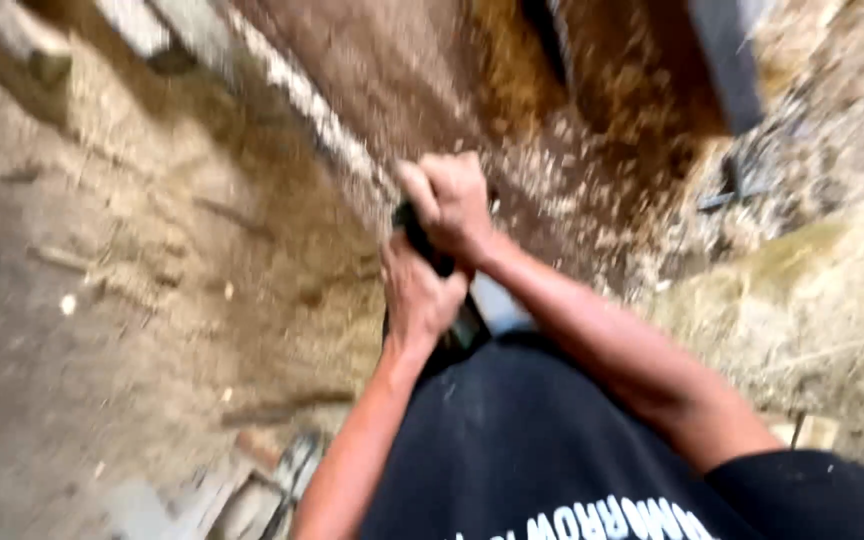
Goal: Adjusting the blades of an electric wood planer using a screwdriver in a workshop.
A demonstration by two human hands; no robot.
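The picture is blurred by motion. Both my hands grip a dark hand tool [442, 268] pressed against a long brown wooden board [392, 90] strewn with wood shavings. My right hand [449, 203] is closed over the tool's front end. My left hand [415, 296] is wrapped around its rear part, close to my body. Most of the tool is hidden under my fingers. My dark shirt [532, 450] fills the lower middle of the view.
Sawdust and shavings [162, 260] cover the ground to the left. A dark plank [727, 60] stands at the upper right. Scraps of wood [272, 480] lie near the bottom edge, and pale debris [812, 300] lies on the right.
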